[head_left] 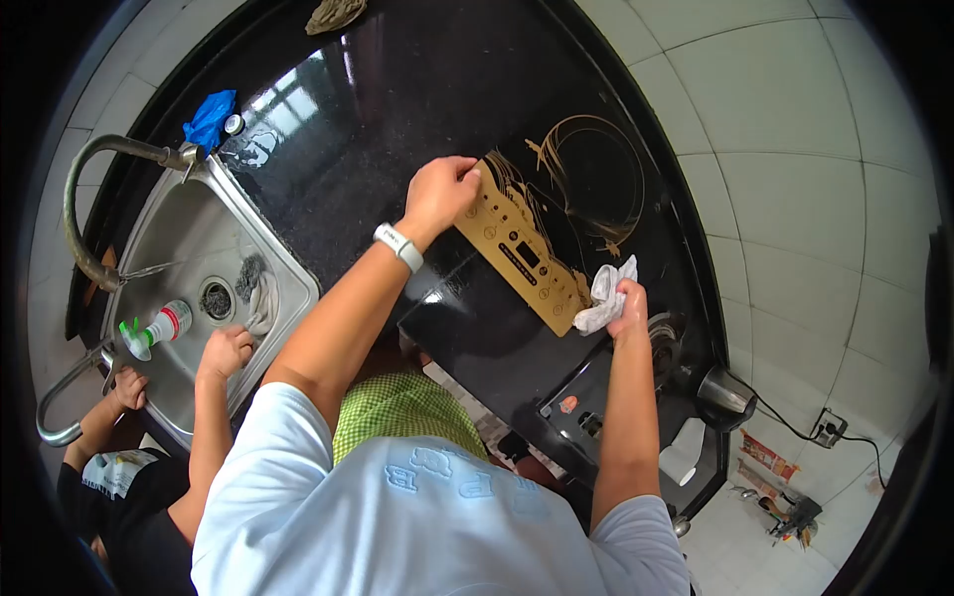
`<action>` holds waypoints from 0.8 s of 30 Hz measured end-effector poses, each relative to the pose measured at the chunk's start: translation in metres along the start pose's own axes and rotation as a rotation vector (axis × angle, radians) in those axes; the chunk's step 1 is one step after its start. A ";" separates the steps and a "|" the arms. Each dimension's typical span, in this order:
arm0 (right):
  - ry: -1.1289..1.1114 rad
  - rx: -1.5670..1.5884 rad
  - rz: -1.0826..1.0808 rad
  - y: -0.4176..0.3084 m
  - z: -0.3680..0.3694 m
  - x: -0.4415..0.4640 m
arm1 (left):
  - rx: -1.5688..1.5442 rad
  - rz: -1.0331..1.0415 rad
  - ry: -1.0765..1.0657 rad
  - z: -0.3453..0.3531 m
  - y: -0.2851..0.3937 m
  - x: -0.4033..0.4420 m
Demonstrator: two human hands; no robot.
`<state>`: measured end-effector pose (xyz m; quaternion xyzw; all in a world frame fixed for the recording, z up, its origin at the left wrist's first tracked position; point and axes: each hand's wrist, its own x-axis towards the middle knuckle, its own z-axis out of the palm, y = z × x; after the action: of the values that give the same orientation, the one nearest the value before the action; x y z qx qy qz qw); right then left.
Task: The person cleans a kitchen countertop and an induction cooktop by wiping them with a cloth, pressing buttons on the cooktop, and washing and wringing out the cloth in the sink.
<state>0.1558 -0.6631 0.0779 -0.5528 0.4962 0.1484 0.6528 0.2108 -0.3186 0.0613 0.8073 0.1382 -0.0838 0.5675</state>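
My left hand (pixel 443 194) is closed on the upper left corner of an induction cooktop, whose gold control panel (pixel 519 248) faces me. A white band sits on my left wrist. At the panel's right end, my right hand (pixel 629 308) grips a crumpled white cloth (pixel 606 295), which touches the cooktop's edge. Beyond the panel is the black glass surface (pixel 601 179) with a gold ring pattern.
At the left, a co-worker's hands are at the steel sink (pixel 179 233), which holds a spray bottle (pixel 167 323) and a rag. Water runs from the faucet (pixel 89 159). A blue bag (pixel 209 119) lies behind. A dark kettle (pixel 725 397) stands right.
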 end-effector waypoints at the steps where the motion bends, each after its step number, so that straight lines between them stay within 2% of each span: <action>1: -0.003 -0.002 0.001 0.001 -0.001 0.003 | 0.013 0.009 0.019 -0.002 0.002 -0.004; 5: -0.056 0.020 0.019 0.025 0.000 -0.002 | -0.041 -0.109 0.064 -0.019 -0.011 -0.034; 11: -0.019 0.043 -0.118 0.081 0.037 -0.047 | -0.202 -0.160 0.176 -0.061 -0.052 -0.067; 18: -0.125 -0.016 -0.147 0.133 0.066 -0.093 | -0.247 -0.218 0.205 -0.114 -0.070 -0.057; 19: -0.164 0.002 -0.163 0.134 0.068 -0.098 | -0.251 -0.223 0.205 -0.120 -0.071 -0.055; 21: -0.207 -0.200 -0.107 0.118 0.048 -0.095 | -0.201 -0.258 0.169 -0.128 -0.063 -0.054; 23: -0.110 -0.023 -0.187 0.085 0.038 -0.093 | -0.172 -0.178 0.153 -0.130 -0.065 -0.057; 24: -0.159 0.044 -0.214 0.055 0.032 -0.096 | -0.158 -0.134 0.186 -0.129 -0.061 -0.061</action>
<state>0.0861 -0.5821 0.1213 -0.5748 0.3843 0.1105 0.7140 0.1308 -0.1857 0.0684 0.7532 0.2501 -0.0352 0.6074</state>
